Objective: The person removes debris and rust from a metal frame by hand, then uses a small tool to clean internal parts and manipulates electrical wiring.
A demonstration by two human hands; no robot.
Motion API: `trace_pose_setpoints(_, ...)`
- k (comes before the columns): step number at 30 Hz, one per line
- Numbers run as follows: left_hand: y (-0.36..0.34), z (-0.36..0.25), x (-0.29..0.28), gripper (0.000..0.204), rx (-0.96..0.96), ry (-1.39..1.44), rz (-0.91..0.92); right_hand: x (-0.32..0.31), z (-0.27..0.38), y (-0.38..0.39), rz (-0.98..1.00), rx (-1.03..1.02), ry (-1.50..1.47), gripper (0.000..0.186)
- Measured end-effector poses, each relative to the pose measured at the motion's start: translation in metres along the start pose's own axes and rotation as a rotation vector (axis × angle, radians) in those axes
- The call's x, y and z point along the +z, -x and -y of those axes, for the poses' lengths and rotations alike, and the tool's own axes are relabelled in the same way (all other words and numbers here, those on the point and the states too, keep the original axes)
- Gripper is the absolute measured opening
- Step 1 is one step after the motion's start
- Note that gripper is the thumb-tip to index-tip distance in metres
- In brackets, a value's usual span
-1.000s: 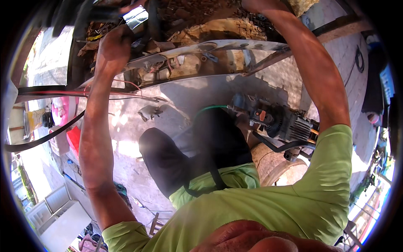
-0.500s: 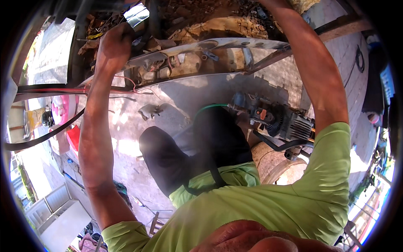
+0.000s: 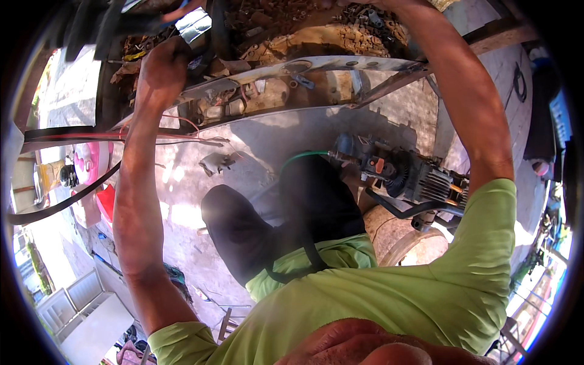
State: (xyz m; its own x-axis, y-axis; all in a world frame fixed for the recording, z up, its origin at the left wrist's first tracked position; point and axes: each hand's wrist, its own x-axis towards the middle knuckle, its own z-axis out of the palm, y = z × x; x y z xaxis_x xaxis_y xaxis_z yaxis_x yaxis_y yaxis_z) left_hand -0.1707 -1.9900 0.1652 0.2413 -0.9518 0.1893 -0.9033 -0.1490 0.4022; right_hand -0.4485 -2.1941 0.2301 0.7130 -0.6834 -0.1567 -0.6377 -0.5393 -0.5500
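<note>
My left hand (image 3: 163, 72) is raised at the upper left, fingers curled beside a dark part I cannot make out, above a perforated metal rail (image 3: 322, 62). My right hand (image 3: 348, 3) reaches to the top edge among rusty small parts (image 3: 277, 45); its fingers are barely visible. Behind my left hand are a shiny pale piece (image 3: 194, 27) and dark bars (image 3: 97, 24) with red and blue strands at top left. Red wires (image 3: 185, 121) run below the rail.
An air compressor (image 3: 413, 182) with a green hose (image 3: 307, 155) stands right of my knees, on a round tank (image 3: 404, 243). A black strap (image 3: 67, 201) crosses at left, beside pink and red items (image 3: 97, 164). A loose metal part (image 3: 216, 161) lies on the floor.
My right arm has shifted slightly to the right since half a second ago. The dark bars at top left hang lower in view, and the red strand there shows again. My left hand stays nearly in place.
</note>
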Motion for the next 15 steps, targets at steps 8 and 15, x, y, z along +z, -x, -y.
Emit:
trace_pose_setpoints(8, -0.002, 0.006, 0.003, 0.021, 0.021, 0.002, -0.005, 0.013, 0.000, -0.008, -0.113, -0.363, 0.122, 0.031)
trace_pose_setpoints(15, 0.001, 0.012, -0.001, 0.022, 0.007, -0.010, 0.012, 0.012, 0.007, 0.006, 0.048, -0.172, 0.284, 0.035)
